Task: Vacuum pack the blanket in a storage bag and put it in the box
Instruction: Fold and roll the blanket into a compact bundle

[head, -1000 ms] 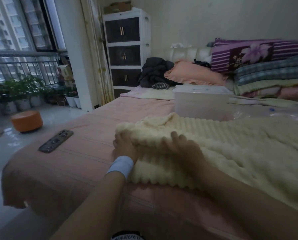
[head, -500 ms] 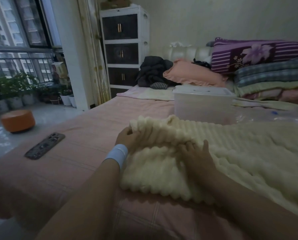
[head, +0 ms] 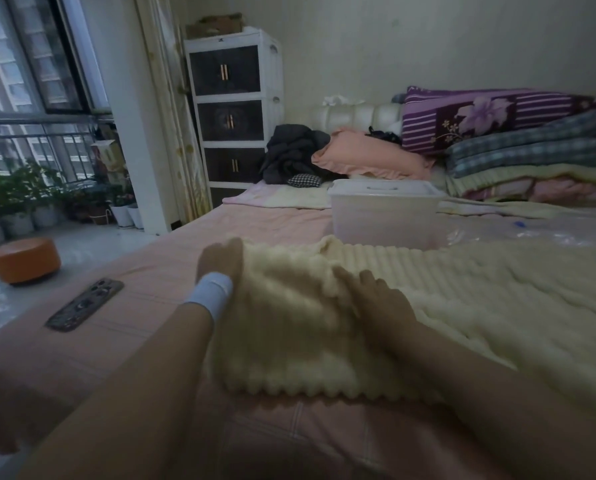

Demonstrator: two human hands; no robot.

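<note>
Blanket [head: 289, 323] on pink bed [head: 144, 344]; left hand [head: 220, 261] grip grasping its fold, right hand [head: 376, 299] seemingly flat, released; box [head: 386, 220] behind.

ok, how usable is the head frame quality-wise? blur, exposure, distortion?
Head view: dim and underexposed, with light coming only from the window at image left. The left hand, right hand and the folded blanket between them are motion-smeared. The box and cabinet read fairly sharp. Wide-angle bend tilts the cabinet and window frame. There is faint glare on the clear storage bag.
</note>
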